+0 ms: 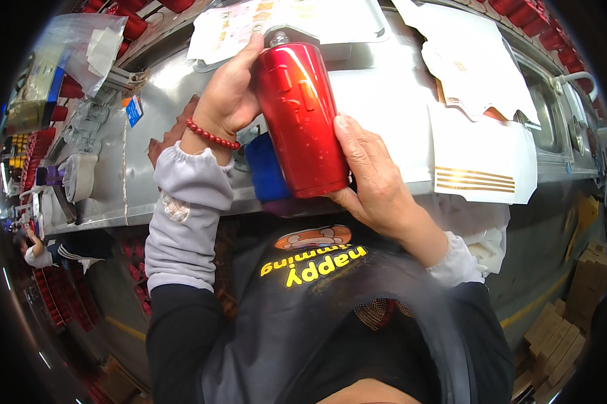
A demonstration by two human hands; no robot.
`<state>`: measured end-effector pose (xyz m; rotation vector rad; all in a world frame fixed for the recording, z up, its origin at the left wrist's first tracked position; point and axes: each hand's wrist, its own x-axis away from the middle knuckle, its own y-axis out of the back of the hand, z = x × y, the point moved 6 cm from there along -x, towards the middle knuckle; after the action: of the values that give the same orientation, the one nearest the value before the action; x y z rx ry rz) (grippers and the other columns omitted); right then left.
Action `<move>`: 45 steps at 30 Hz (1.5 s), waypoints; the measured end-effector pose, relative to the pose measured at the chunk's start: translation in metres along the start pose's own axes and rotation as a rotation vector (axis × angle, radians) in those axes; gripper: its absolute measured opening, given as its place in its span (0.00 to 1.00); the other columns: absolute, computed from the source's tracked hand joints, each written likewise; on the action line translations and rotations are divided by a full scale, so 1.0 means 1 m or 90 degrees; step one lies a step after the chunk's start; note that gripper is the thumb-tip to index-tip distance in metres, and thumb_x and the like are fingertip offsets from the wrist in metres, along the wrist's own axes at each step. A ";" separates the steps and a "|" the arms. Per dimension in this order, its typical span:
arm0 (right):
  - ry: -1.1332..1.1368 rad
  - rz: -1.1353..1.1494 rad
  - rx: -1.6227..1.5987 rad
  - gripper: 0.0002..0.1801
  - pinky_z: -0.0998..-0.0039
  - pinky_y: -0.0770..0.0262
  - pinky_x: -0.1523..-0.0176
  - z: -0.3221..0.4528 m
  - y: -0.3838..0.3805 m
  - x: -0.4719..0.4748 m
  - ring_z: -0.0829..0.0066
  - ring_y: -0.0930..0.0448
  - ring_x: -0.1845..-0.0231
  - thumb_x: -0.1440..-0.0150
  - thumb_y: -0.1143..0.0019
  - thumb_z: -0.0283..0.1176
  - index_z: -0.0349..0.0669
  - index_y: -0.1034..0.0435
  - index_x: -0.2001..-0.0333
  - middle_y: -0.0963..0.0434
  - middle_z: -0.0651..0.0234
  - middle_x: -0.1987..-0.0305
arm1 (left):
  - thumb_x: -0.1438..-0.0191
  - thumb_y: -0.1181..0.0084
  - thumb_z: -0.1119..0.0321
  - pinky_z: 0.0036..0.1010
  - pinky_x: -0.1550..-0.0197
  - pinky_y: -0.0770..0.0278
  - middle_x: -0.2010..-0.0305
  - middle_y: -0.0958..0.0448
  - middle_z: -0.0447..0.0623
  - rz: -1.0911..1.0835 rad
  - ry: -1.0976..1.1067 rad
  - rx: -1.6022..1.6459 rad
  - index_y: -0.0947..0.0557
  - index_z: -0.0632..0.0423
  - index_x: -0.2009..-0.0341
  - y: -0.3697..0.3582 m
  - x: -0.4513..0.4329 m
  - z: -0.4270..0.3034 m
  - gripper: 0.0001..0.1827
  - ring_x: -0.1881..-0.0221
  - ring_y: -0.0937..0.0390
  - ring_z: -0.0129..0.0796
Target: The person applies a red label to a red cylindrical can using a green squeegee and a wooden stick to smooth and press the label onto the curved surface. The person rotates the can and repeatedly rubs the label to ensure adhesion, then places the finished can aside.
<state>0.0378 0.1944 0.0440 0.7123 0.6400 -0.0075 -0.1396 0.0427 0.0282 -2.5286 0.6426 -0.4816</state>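
A glossy red bottle (303,121) is tilted above the near edge of the metal worktable, its threaded neck (279,38) pointing away from me. Raised marks and small drop-like specks show on its side. My left hand (233,91) grips the upper end, with the thumb by the shoulder; its other fingers are hidden behind the bottle. My right hand (376,171) holds the lower end, its fingers along the side and the thumb at the base. Below and left of the bottle, a blue cloth (264,164) lies partly hidden at the table edge.
Decal sheets (228,30) lie beyond the bottle. White backing sheets (477,65) are spread at the right, before a sink (546,116). Glass cups (89,113) and a white tub (80,177) stand on the left. Another person (41,252) is far left. Cardboard boxes (556,338) are stacked lower right.
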 end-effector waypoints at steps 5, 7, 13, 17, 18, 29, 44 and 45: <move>0.009 -0.002 0.014 0.48 0.53 0.27 0.40 0.002 -0.002 0.001 0.40 0.25 0.43 0.55 0.24 0.33 0.25 0.41 0.35 0.31 0.35 0.39 | 0.27 0.60 0.53 0.37 0.40 0.22 0.45 0.21 0.51 0.017 0.022 0.023 0.26 0.56 0.42 0.006 0.002 0.006 0.21 0.46 0.21 0.37; 0.005 -0.002 0.011 0.48 0.53 0.27 0.40 0.000 -0.002 0.001 0.40 0.25 0.43 0.54 0.25 0.33 0.24 0.42 0.35 0.31 0.35 0.38 | 0.27 0.60 0.53 0.38 0.40 0.23 0.44 0.22 0.51 0.018 0.028 0.047 0.25 0.56 0.43 0.007 0.001 0.010 0.22 0.46 0.21 0.37; -0.016 -0.021 -0.001 0.47 0.54 0.30 0.35 -0.016 -0.018 -0.004 0.42 0.27 0.38 0.51 0.28 0.31 0.22 0.44 0.33 0.31 0.37 0.37 | 0.30 0.52 0.49 0.38 0.44 0.22 0.54 0.17 0.53 0.016 -0.052 0.041 0.20 0.59 0.51 0.005 -0.007 -0.006 0.24 0.52 0.19 0.40; -0.024 0.024 -0.007 0.47 0.54 0.29 0.37 -0.016 -0.019 -0.004 0.43 0.26 0.41 0.51 0.28 0.34 0.22 0.44 0.34 0.30 0.40 0.38 | 0.28 0.57 0.54 0.39 0.42 0.23 0.50 0.19 0.58 -0.060 -0.087 -0.006 0.24 0.59 0.43 0.021 0.003 -0.005 0.22 0.49 0.19 0.43; -0.018 0.041 -0.024 0.48 0.54 0.29 0.37 -0.017 -0.012 -0.004 0.43 0.26 0.41 0.51 0.27 0.34 0.23 0.44 0.34 0.30 0.41 0.38 | 0.27 0.57 0.55 0.38 0.42 0.23 0.49 0.19 0.57 -0.049 -0.099 -0.029 0.24 0.58 0.43 0.024 0.004 -0.004 0.22 0.48 0.20 0.42; -0.182 0.077 0.307 0.16 0.61 0.30 0.39 -0.091 0.142 0.108 0.52 0.27 0.40 0.44 0.46 0.16 0.37 0.23 0.51 0.25 0.54 0.44 | 0.31 0.53 0.67 0.32 0.48 0.23 0.47 0.22 0.57 0.112 -0.412 -0.394 0.21 0.64 0.51 -0.129 0.080 0.057 0.14 0.51 0.23 0.36; -0.197 -0.012 0.290 0.15 0.62 0.30 0.40 -0.099 0.149 0.132 0.53 0.27 0.42 0.43 0.44 0.18 0.37 0.23 0.51 0.25 0.56 0.45 | 0.40 0.42 0.60 0.28 0.65 0.24 0.73 0.19 0.50 0.130 0.006 -0.828 0.18 0.60 0.65 -0.179 -0.006 0.198 0.14 0.72 0.23 0.31; -0.196 -0.014 0.285 0.15 0.62 0.30 0.40 -0.100 0.149 0.131 0.53 0.27 0.42 0.43 0.44 0.18 0.37 0.23 0.51 0.25 0.56 0.45 | 0.41 0.42 0.61 0.30 0.65 0.23 0.74 0.19 0.52 0.138 -0.035 -0.858 0.18 0.60 0.65 -0.181 -0.005 0.196 0.13 0.72 0.21 0.34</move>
<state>0.1222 0.3963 0.0050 1.1098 0.3504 -0.2831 0.0053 0.2567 -0.0380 -3.5451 1.5802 0.2396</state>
